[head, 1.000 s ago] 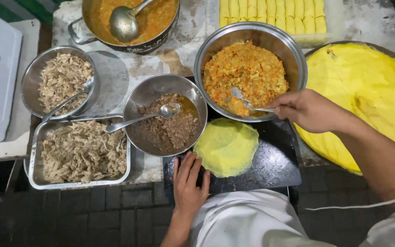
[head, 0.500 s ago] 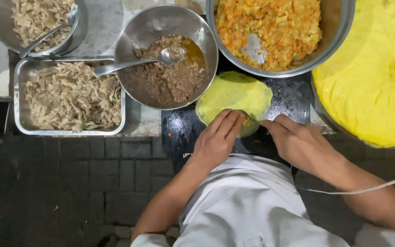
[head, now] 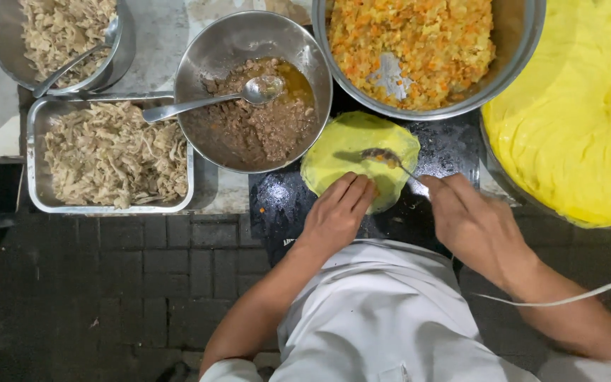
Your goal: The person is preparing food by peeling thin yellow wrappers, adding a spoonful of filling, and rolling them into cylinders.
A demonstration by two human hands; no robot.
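Here, both hands work a thin round yellow wrapper [head: 351,152] with a metal spoon [head: 380,155].

A yellow-green round wrapper [head: 359,160] lies on a glossy black board [head: 447,145]. The far bowl [head: 419,49] holds orange-and-yellow speckled filling; the middle steel bowl [head: 252,92] holds brown mince in amber oil. Pale beige shreds fill the left silver tray [head: 111,155]. At right sits bright yellow batter [head: 574,120]. The near clothing [head: 383,318] is white.

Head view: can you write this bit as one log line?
left hand: pressing yellow wrapper | right hand: holds spoon over wrapper | orange filling bowl: behind
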